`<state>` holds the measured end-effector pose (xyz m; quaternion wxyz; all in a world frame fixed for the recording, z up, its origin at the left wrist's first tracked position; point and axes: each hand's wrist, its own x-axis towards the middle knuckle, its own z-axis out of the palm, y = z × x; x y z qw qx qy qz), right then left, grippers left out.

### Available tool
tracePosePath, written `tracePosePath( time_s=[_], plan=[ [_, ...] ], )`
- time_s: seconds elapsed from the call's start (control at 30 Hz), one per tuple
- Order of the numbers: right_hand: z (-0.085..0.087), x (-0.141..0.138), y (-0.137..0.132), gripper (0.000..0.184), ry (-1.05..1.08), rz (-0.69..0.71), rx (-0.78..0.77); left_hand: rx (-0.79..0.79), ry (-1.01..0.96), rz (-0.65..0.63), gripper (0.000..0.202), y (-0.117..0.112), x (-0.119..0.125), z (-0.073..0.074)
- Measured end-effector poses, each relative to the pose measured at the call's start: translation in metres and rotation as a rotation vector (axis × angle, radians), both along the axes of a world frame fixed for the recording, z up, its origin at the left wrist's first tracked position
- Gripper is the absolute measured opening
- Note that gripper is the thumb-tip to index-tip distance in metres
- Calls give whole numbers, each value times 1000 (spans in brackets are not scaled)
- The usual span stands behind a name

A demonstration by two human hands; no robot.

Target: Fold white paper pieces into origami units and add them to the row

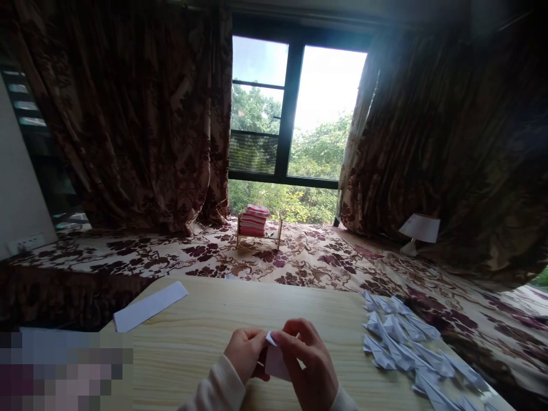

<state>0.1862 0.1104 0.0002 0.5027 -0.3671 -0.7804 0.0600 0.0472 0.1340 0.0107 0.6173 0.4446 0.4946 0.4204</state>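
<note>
I see my left hand [245, 353] and my right hand [309, 365] brought together low over the wooden table [205, 331], at about six o'clock in my view, both pinched on a small piece of white paper [276, 359]. The fingertips of the two hands meet at the paper's top corner, and the paper hangs between the palms just above the tabletop. At four o'clock from my hands, well apart from them, a heap of folded paper shapes [406, 348] lies along the table's right edge. At ten o'clock a flat white strip of paper [149, 306] rests near the table's far left corner. Beyond the table, toward twelve o'clock, a small wooden stand with striped cloth [256, 222] sits on the flowered bedspread [308, 257] below the window [295, 114], and a white lamp [419, 231] lies at two o'clock.
</note>
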Motion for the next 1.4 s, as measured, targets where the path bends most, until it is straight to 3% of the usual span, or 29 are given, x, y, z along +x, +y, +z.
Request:
tracePosePath(
  time_s=[0.27, 0.47, 0.53, 0.73, 0.87, 1.07, 1.4],
  plan=[
    [8, 2, 0, 27, -49, -41, -4, 65, 43, -36, 28, 0, -5, 1],
    [6, -1, 5, 20, 200, 30, -331, 185, 78, -88, 24, -5, -4, 12],
    [5, -1, 6, 17, 236, 36, -355, 192, 96, -94, 24, -6, -3, 13],
    [11, -1, 1, 15, 172, 4, -145, 196, 143, -65, 22, -7, -1, 11],
    [16, -3, -3, 15, 13, -72, 39, 219, 174, 0, 25, -8, 1, 9],
    [10, -12, -6, 19, -144, -218, 304, 206, 124, 61, 24, -7, 1, 7],
    [13, -10, -7, 17, -148, -195, 284, -72, -170, -42, 22, -6, -3, 12]
  ],
)
